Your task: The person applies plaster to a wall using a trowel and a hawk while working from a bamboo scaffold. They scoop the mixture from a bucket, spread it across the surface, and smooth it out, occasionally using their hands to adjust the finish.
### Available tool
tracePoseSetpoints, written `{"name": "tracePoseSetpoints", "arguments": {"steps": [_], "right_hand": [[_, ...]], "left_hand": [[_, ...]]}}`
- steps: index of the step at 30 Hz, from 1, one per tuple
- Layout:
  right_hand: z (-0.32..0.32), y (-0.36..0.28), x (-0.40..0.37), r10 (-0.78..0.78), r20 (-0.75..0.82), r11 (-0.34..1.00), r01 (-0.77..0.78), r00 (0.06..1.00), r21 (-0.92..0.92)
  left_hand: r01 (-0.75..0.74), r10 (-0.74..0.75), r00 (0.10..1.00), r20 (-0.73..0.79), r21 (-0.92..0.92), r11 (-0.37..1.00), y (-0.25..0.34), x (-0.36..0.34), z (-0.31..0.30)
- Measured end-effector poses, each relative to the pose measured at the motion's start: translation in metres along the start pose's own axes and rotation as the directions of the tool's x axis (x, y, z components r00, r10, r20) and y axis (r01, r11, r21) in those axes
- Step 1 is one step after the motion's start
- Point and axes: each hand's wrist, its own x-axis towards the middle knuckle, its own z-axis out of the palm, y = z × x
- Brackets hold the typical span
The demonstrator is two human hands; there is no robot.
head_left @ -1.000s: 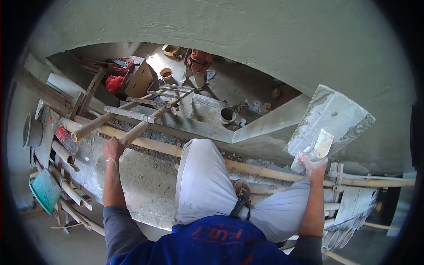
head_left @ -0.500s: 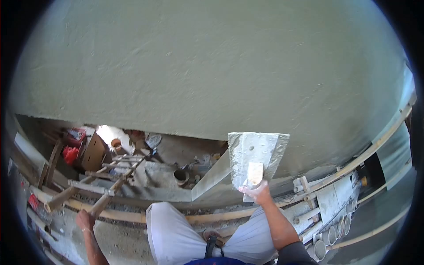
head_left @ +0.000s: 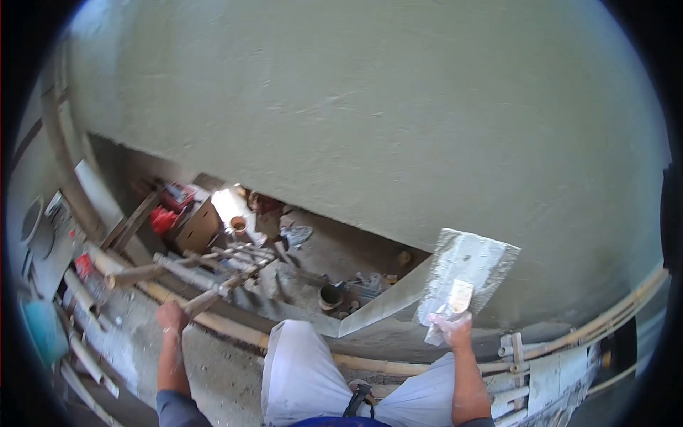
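My right hand (head_left: pixel 453 327) grips a plastering trowel (head_left: pixel 471 260) by its pale handle, the wide blade smeared with grey mortar and held flat side up. Behind the blade rises a tall wall of smooth grey-green plaster (head_left: pixel 384 128). At lower left, my left hand (head_left: pixel 171 317) is closed on the top end of one rail of a bamboo ladder (head_left: pixel 203 302). That ladder slopes down through the opening below the wall's lower edge.
A bamboo pole (head_left: pixel 228 326) runs across in front of my knees. Through the opening show a dark bucket (head_left: pixel 331 297), a cardboard box (head_left: pixel 197 229) and a red bag (head_left: pixel 163 220). A turquoise basin (head_left: pixel 44 331) and a grey bucket (head_left: pixel 37 228) stand at far left.
The view has swung left, bringing the basin and grey bucket into sight. The trowel has tilted to the right in my right hand. My left hand keeps its grip on the ladder.
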Motion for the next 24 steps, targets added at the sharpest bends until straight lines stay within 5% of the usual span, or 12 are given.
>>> {"name": "tracePoseSetpoints", "arguments": {"steps": [13, 18, 20, 23, 24], "right_hand": [[0.006, -0.003, 0.002, -0.061, 0.003, 0.998, 0.061, 0.998, -0.010], [0.001, 0.002, 0.000, -0.139, -0.013, 0.980, 0.135, 0.990, -0.144], [-0.004, 0.022, 0.001, -0.355, 0.026, 0.867, 0.339, 0.935, -0.364], [-0.020, 0.038, 0.006, -0.691, 0.386, 0.247, 0.701, 0.612, -0.669], [-0.019, 0.038, 0.003, -0.637, 0.311, 0.417, 0.655, 0.705, -0.630]], "left_hand": [[-0.025, 0.026, 0.999, 0.047, -0.022, 0.999, -0.001, -0.003, -0.007], [-0.039, 0.036, 0.997, -0.071, -0.036, 0.999, -0.006, -0.001, 0.009], [-0.055, 0.055, 0.998, -0.005, 0.021, 0.998, -0.008, 0.003, 0.012], [-0.167, 0.176, 0.984, -0.041, 0.159, 0.973, 0.001, -0.004, -0.005], [-0.143, 0.148, 0.989, -0.017, 0.167, 0.976, 0.005, -0.005, -0.009]]}}
